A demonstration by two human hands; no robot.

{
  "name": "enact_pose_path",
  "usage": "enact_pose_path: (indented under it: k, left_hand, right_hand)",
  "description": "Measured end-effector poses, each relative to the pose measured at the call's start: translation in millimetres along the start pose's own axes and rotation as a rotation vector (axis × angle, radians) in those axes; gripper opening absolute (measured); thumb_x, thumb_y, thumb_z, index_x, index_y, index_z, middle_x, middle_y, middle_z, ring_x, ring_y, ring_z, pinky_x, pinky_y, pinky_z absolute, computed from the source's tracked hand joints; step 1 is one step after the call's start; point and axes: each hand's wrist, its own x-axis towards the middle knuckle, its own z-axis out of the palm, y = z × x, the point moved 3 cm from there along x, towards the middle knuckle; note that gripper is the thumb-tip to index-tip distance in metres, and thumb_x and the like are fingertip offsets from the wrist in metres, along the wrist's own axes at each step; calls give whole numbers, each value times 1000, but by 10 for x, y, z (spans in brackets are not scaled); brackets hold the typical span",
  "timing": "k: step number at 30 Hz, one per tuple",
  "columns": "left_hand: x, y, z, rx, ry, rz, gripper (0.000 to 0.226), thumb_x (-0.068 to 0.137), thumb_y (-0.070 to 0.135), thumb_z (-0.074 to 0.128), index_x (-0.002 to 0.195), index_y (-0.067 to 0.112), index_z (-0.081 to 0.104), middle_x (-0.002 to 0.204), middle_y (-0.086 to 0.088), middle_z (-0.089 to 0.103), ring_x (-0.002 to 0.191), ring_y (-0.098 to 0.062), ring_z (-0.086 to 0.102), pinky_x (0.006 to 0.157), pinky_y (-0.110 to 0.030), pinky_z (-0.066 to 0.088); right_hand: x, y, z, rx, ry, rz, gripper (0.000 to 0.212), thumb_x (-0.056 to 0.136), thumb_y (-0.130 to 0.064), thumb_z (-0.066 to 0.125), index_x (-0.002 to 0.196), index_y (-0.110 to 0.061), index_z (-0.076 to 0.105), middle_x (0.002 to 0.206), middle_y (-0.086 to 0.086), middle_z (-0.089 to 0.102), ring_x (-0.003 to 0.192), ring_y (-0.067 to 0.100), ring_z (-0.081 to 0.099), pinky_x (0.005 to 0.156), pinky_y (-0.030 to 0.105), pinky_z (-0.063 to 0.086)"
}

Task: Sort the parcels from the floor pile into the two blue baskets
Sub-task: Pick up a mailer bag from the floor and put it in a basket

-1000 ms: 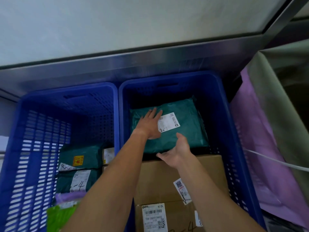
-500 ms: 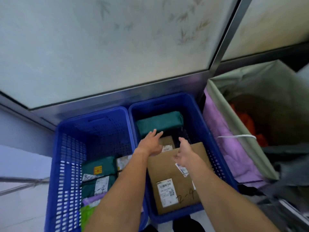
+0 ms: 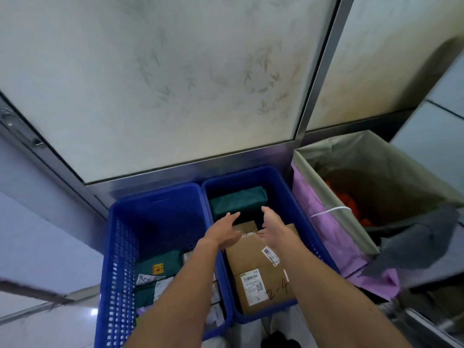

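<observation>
Two blue baskets stand side by side against a frosted glass wall. The right basket (image 3: 288, 197) holds a dark green parcel (image 3: 237, 199) at its far end and a cardboard box (image 3: 256, 267) marked "2-4" nearer me. The left basket (image 3: 120, 247) holds green parcels (image 3: 158, 266) with white labels. My left hand (image 3: 223, 231) and my right hand (image 3: 272, 226) hover above the right basket, fingers straight, holding nothing and touching no parcel.
A cloth-lined bin (image 3: 351, 192) with a purple side and orange contents stands to the right of the baskets. A dark grey bag (image 3: 416, 244) lies at its near corner. A metal frame runs behind the baskets.
Both hands have lifted off the green parcel and drawn back above the basket. The view has pulled up and away, so the baskets look smaller.
</observation>
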Motion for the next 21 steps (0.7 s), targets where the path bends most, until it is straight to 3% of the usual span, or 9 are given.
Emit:
enact_pose_path:
  k: [21]
  left_hand:
    - [-118,-41,-80,-101,55,-49,69,98,24,50,159,35,19,168,-3,18,148,-27,32,119,-44,31]
  right_hand:
    - [99,-50,21,-114,-2,-29,68,103,-48,45,157,-15,22,160,19,28,142,39,36,114,47,39]
